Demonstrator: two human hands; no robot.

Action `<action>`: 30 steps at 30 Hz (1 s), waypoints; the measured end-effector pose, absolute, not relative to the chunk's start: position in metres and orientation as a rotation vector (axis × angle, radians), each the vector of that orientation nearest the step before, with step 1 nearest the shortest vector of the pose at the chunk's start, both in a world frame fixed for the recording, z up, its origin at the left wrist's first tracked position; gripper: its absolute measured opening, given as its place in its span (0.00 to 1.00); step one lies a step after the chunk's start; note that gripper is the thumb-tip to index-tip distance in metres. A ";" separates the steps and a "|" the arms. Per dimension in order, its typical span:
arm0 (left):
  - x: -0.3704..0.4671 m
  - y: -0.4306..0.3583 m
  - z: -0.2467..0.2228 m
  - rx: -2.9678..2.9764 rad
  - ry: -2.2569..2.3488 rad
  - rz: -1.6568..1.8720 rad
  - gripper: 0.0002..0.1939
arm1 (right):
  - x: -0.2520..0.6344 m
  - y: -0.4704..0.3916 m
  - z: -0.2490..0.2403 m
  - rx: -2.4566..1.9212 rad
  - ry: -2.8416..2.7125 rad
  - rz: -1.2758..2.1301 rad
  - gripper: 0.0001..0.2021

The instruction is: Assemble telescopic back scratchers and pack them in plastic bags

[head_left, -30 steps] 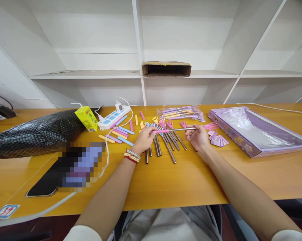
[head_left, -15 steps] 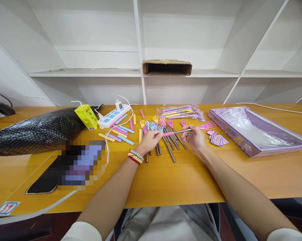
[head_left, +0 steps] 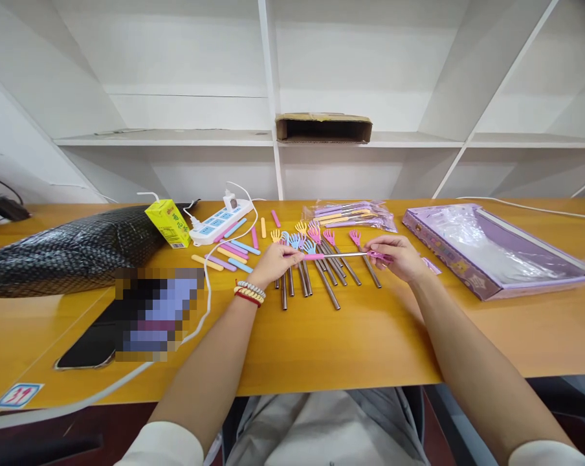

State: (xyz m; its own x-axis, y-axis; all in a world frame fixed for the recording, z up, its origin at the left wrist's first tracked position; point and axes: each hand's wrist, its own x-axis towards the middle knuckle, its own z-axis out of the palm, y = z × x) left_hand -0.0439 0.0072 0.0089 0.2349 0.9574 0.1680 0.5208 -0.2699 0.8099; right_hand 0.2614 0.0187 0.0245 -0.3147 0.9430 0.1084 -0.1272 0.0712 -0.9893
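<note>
A telescopic back scratcher point(head_left: 343, 255) is stretched level between my hands, its thin metal rod showing. My left hand point(head_left: 279, 264) is closed on its pink handle at the left. Around the pink claw head at the other end, my right hand point(head_left: 400, 256) is closed. Beneath and behind lie several more back scratchers point(head_left: 329, 278) with pink, yellow and blue claw heads and bare metal shafts. Loose handle sleeves point(head_left: 234, 249) in pink, yellow, purple and blue are spread left of my left hand. Small printed cards point(head_left: 431, 265) are partly hidden by my right hand.
Bagged back scratchers point(head_left: 351, 213) lie at the back. A purple display box point(head_left: 486, 294) stands right. To the left are a power strip point(head_left: 219, 223), a yellow drink carton point(head_left: 169, 223), a black wrapped bundle point(head_left: 79, 249) and a phone point(head_left: 86, 343). A white cable point(head_left: 208, 301) crosses the table.
My right hand has moved right and now grips the claw head instead of being at the shaft. The hands are farther apart, and more thin rod shows between them.
</note>
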 end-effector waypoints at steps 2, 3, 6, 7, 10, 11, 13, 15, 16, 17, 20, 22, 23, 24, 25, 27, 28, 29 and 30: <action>-0.045 0.004 0.012 1.860 1.273 0.820 0.18 | 0.261 0.017 0.025 -0.921 -1.439 1.497 0.10; -0.045 0.003 0.013 1.830 1.239 0.805 0.18 | 0.260 0.016 0.025 -0.934 -1.443 1.527 0.11; -0.039 -0.003 0.018 1.745 1.180 0.790 0.17 | 0.253 0.013 0.021 -0.948 -1.440 1.574 0.12; -0.035 -0.006 0.020 1.733 1.171 0.776 0.16 | 0.249 0.012 0.019 -0.942 -1.447 1.569 0.11; -0.023 -0.013 0.024 1.732 1.164 0.759 0.16 | 0.234 0.007 0.011 -0.903 -1.502 1.500 0.11; -0.020 -0.015 0.026 1.732 1.167 0.779 0.16 | 0.229 0.005 0.010 -0.882 -1.513 1.460 0.11; -0.016 -0.019 0.029 1.730 1.173 0.831 0.15 | 0.222 0.000 0.008 -0.828 -1.502 1.390 0.10; -0.015 -0.022 0.032 1.733 1.164 0.870 0.14 | 0.218 -0.003 0.009 -0.773 -1.461 1.370 0.08; -0.015 -0.023 0.033 1.738 1.156 0.878 0.14 | 0.217 -0.005 0.010 -0.750 -1.434 1.374 0.07; -0.014 -0.025 0.034 1.749 1.149 0.880 0.14 | 0.216 -0.006 0.011 -0.731 -1.405 1.381 0.06; -0.013 -0.030 0.036 1.831 1.163 0.905 0.16 | 0.216 -0.007 0.012 -0.684 -1.332 1.398 0.03; -0.012 -0.033 0.036 1.914 1.195 0.932 0.16 | 0.215 -0.006 0.011 -0.663 -1.309 1.409 0.01; -0.012 -0.034 0.036 1.957 1.214 0.940 0.16 | 0.215 -0.006 0.010 -0.657 -1.309 1.418 0.01; -0.012 -0.034 0.036 1.996 1.233 0.941 0.16 | 0.215 -0.005 0.010 -0.657 -1.315 1.428 0.01; -0.013 -0.034 0.035 2.030 1.248 0.931 0.16 | 0.215 -0.005 0.010 -0.664 -1.328 1.435 0.02; -0.016 -0.032 0.035 2.088 1.261 0.896 0.17 | 0.215 -0.004 0.011 -0.713 -1.391 1.444 0.04; -0.018 -0.030 0.035 2.119 1.264 0.869 0.17 | 0.216 -0.004 0.013 -0.756 -1.440 1.439 0.05; -0.021 -0.029 0.035 2.158 1.273 0.835 0.17 | 0.217 -0.004 0.016 -0.802 -1.497 1.436 0.07; -0.023 -0.027 0.036 2.205 1.294 0.802 0.17 | 0.219 -0.004 0.018 -0.842 -1.562 1.447 0.09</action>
State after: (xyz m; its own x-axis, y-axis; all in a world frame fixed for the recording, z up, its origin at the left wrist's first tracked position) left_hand -0.0232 -0.0275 0.0359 0.3882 0.8866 0.2516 0.6201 -0.4532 0.6404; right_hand 0.2193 -0.0040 0.0183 -0.4340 0.8918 0.1280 -0.0597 0.1133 -0.9918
